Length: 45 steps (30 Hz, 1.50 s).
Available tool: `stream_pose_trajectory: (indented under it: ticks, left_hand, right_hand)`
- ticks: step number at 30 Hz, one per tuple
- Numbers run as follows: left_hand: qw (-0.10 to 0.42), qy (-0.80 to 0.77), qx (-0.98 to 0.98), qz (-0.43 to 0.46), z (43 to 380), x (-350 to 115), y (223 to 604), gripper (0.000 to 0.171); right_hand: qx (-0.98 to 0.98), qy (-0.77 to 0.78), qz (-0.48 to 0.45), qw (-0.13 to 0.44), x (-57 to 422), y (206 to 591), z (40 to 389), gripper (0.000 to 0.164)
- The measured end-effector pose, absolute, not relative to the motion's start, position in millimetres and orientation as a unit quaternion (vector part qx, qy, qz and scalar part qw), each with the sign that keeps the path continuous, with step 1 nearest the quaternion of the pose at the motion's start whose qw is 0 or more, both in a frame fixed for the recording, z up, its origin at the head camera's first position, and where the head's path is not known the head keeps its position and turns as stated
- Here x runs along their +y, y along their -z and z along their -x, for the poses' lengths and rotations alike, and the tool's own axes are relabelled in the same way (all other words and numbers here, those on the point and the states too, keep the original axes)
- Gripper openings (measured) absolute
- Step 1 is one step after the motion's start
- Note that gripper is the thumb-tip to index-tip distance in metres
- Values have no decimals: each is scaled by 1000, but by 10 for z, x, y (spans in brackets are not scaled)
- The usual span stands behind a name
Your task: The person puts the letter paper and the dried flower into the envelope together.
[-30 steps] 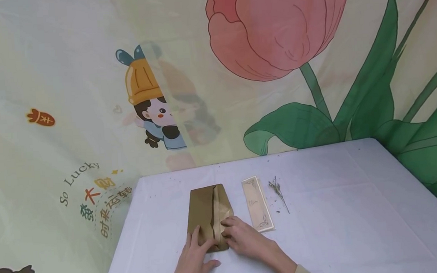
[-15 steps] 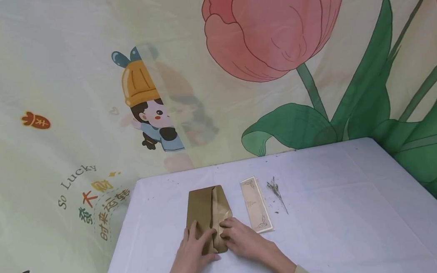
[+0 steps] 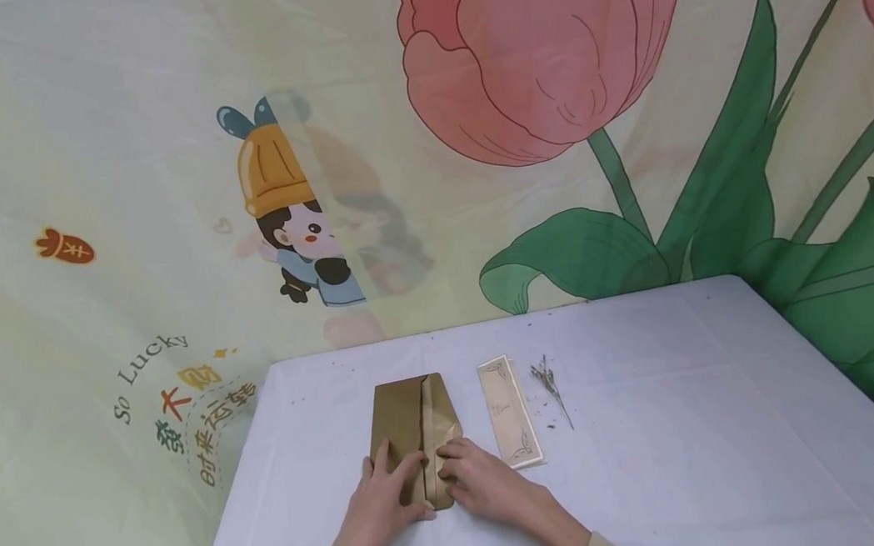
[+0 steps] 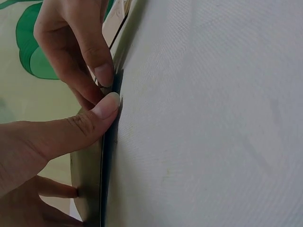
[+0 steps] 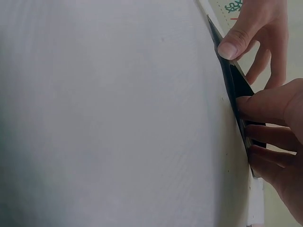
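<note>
A brown paper envelope [image 3: 396,409] lies on the white-covered table, its pointed flap [image 3: 442,410] folded out to the right. My left hand [image 3: 376,498] grips its near left part, fingertips on the paper and thumb [image 4: 106,106] at the near edge by the opening. With fingers curled, my right hand [image 3: 491,483] pinches the flap side close beside the left thumb. The right wrist view shows the dark gap of the envelope [image 5: 240,85] between both hands. A cream card [image 3: 507,411] with a scrolled border lies to the right of the envelope.
A small dried flower sprig [image 3: 553,391] lies right of the card, with crumbs around it. The white tablecloth [image 3: 679,425] spreads to the right. A printed curtain [image 3: 137,158] with a tulip and cartoon figures hangs behind and left of the table.
My left hand has shifted slightly up along the envelope, its thumb drawn in to the near edge by the opening. The right hand stays at the flap. The head view has panned slightly.
</note>
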State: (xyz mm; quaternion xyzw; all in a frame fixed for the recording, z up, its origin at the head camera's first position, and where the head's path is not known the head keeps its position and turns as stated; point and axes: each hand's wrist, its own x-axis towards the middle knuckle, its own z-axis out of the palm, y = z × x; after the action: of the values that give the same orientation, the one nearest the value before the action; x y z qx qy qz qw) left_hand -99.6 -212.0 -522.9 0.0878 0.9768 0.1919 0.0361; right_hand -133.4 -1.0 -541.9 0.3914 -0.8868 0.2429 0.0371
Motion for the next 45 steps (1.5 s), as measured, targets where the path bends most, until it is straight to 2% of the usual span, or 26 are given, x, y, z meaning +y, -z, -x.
stream_pose_trajectory:
  ticks: [11,19,27,33,45]
  left_hand:
    - [39,-204,975,-79,1001,-2126,5258,79]
    - [36,-206,975,-72,994,-2120,5238,77]
    - [24,-199,977,-78,997,-2117,5226,75]
    - [16,-192,978,-83,995,-2123,5251,76]
    - [18,-194,977,-86,1010,-2129,5264,74]
  right_hand:
    - [-895,-243,-373,33,5,5369,1276,23]
    - [-898,-249,-349,96,80,5368,1279,23]
    - [-913,-265,-270,152,171,5364,1289,35]
    - [-925,-264,-198,187,240,5402,1313,37]
    - [-946,-255,-118,163,370,5434,1377,54]
